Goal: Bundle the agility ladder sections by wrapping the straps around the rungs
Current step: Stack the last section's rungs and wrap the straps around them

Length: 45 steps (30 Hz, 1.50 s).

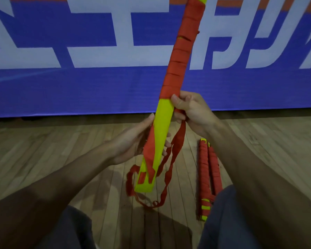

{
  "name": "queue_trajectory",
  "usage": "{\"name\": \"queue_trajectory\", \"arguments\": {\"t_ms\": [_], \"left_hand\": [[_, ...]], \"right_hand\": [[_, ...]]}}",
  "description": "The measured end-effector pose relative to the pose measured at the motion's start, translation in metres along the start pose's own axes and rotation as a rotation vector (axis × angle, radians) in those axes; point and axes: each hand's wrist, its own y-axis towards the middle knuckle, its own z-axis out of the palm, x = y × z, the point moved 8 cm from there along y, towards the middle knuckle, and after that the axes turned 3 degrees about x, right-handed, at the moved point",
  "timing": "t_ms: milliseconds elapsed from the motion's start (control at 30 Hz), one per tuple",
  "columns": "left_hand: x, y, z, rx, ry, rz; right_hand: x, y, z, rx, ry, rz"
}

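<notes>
The left hand grips the yellow rungs low, steadying them tilted far-right, so the right hand, pinching the red strap at the wrap's edge, can pull it taut. 2 wrapped bundles lie right, on the floor.

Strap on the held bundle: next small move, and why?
Likely: right hand passes the strap round the yellow rungs, just below the red wrap. The wrap stops at that hand, the rungs below are bare, the left hand grips them, and slack hangs loose.
</notes>
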Motion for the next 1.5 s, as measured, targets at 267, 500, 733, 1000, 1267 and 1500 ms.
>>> {"name": "queue_trajectory", "arguments": {"t_ms": [267,500,733,1000,1267,1500], "left_hand": [[-0.013,-0.013,0.022,0.414,-0.227,0.095],[-0.007,-0.009,0.001,0.209,-0.213,0.12],[-0.011,-0.012,-0.024,-0.145,-0.167,0.111],[-0.016,-0.017,-0.043,-0.389,0.202,0.087],[-0.019,-0.015,-0.043,-0.61,0.399,0.174],[-0.007,-0.005,-0.013,-0.138,-0.005,0.038]], "right_hand": [[0.011,-0.006,0.014,0.213,0.184,-0.043],[0.008,-0.007,0.013,0.163,-0.032,0.041],[-0.012,-0.011,0.02,0.256,0.192,0.353],[-0.015,-0.014,0.017,0.253,-0.185,0.33],[-0.016,-0.004,0.013,0.0,-0.314,0.212],[-0.01,0.0,0.005,0.009,-0.163,0.171]]}}
